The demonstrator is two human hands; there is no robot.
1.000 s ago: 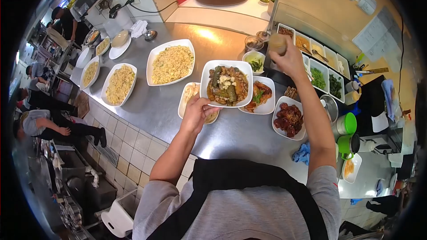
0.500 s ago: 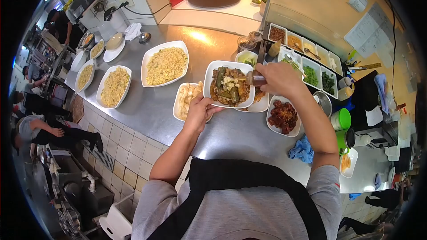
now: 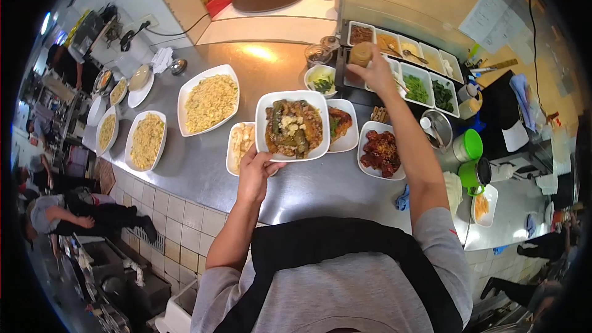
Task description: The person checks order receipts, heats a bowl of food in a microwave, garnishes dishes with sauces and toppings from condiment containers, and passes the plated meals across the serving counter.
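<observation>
My left hand [image 3: 254,171] grips the lower left rim of a white square dish [image 3: 320,100], thumb on the edge, holding it above the counter. In the dish lies brown-sauced food with dark green pieces and a pale chopped topping [image 3: 291,124]. Up by the condiment trays, my right hand [image 3: 377,75] has its fingers closed on a tan-brown bottle [image 3: 361,54]; the fingers partly hide it. Below the raised dish stand a bowl of pale pieces [image 3: 239,145] and a plate of reddish-brown food [image 3: 340,126], both partly covered. A dish of dark red glazed pieces [image 3: 379,151] sits to the right.
Several dishes of fried rice [image 3: 211,102] stand on the steel counter [image 3: 197,157] to the left. Condiment trays [image 3: 418,88] line the back right, near a metal pot [image 3: 439,128] and green-lidded containers [image 3: 472,143]. Other people [image 3: 68,213] are at the far left and lower right.
My right hand has taken the bottle up and away from over the dish to the condiment trays. The dish stays in my left hand. The whole view has shifted slightly.
</observation>
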